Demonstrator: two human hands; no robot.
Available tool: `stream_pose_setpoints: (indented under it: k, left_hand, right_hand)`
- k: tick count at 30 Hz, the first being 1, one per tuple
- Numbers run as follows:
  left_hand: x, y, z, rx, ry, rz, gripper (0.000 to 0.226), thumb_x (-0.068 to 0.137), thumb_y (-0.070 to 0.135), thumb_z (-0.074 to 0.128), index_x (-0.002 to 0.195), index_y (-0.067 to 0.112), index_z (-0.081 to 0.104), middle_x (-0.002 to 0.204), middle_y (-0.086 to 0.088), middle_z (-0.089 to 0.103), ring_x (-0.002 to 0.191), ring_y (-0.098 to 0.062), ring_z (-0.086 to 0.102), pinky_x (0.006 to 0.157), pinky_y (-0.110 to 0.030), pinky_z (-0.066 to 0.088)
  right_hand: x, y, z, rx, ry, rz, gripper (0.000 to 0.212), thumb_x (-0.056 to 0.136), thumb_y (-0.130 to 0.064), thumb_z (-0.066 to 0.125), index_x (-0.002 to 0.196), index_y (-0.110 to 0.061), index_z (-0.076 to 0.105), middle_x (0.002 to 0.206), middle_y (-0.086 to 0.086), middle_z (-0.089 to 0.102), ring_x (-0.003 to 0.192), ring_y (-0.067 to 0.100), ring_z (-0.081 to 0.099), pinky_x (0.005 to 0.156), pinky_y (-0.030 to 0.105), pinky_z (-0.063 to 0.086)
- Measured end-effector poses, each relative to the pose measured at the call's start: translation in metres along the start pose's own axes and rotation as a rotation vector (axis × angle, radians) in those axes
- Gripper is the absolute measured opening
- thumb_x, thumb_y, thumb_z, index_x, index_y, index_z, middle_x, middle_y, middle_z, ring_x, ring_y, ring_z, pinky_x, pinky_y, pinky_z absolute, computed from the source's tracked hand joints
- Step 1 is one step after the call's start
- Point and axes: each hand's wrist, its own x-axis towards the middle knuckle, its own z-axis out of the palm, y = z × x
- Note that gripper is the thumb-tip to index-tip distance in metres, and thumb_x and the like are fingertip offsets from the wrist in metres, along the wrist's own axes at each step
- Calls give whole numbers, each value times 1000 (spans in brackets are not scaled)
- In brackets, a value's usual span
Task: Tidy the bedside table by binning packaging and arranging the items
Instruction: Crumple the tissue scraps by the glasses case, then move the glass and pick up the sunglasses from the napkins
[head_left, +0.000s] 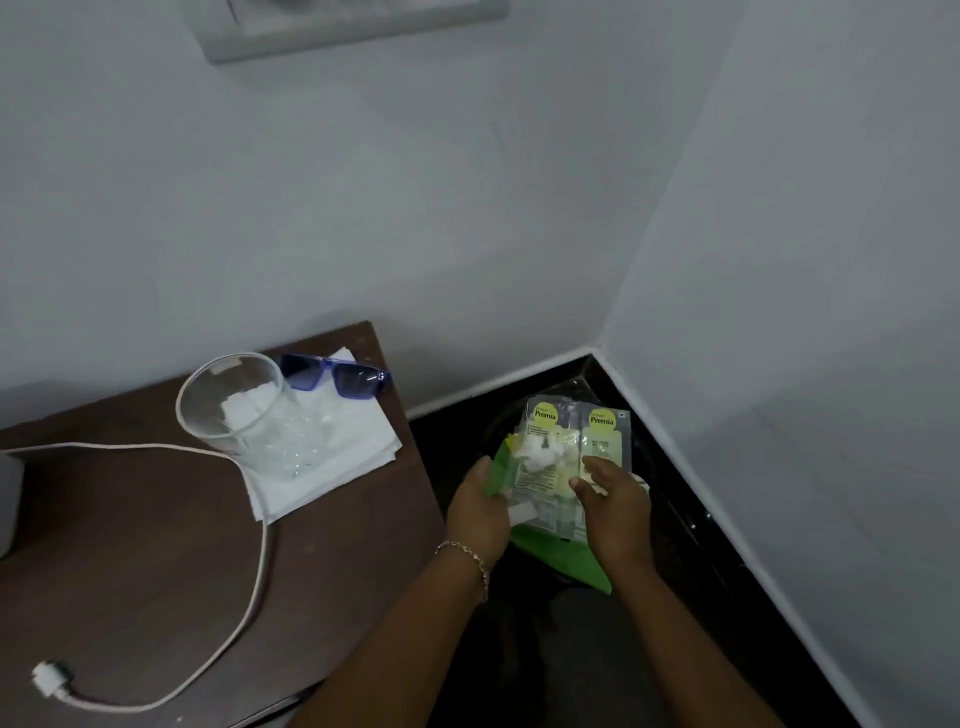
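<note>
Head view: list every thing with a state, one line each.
Packaging bundle: held in both hands, off the table, over a dark bin.
Left hand: gripping the bundle's left edge.
Right hand: gripping its right side.
Glass: upright, empty, on the napkins.
Sunglasses: folded, on the napkins by the wall.
Napkins: flat stack on the table.
Cable: loose, plug unconnected.

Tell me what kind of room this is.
Probably a bedroom corner. A small brown bedside table against the wall carries a drinking glass, blue sunglasses and a white charging cable; both hands hold packaging over a dark bin on the floor.
</note>
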Motion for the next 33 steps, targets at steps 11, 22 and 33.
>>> stream_pose_setpoints:
  k: [11,22,33]
  left_hand:
    - [-49,11,-17,-126,-62,70,36,95,0,41,130,7,49,129,-5,57,116,-16,55,87,-17,47]
    - [-97,3,-118,-342,249,239,20,89,10,57,105,19,65,105,1,70,97,-5,62,87,-22,47]
    - [-42,19,-214,-157,365,500,82,62,3,83,131,16,41,131,3,49,117,-6,51,93,-15,45]
  right_hand:
    - [-34,35,6,-27,-19,5,11,88,-6,63,93,-3,71,92,11,69,87,20,60,76,24,39]
    - [-83,-50,26,113,-48,-129,17,84,-21,68,68,-15,64,75,0,66,78,15,62,65,19,40]
    - [-90,-161,129,167,-448,-468,78,68,-20,82,135,-23,42,129,-10,51,119,2,48,97,19,41]
